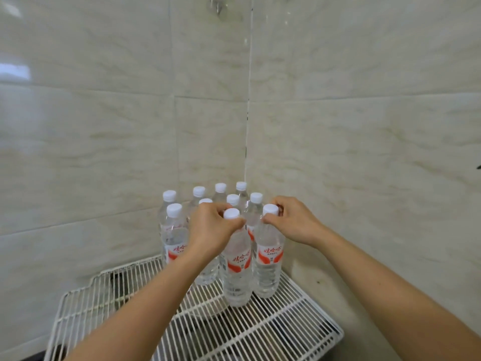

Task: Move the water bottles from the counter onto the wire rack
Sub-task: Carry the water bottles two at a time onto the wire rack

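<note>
While both front bottles stand upright on the wire rack, the nearer bottle hangs straight down from the left hand, whose grip is curled round its neck just under the white cap. The second bottle, just beside it, is clamped the same way by the right hand. Other bottles crowd the tiled corner behind, their bases hidden; no counter shows
</note>
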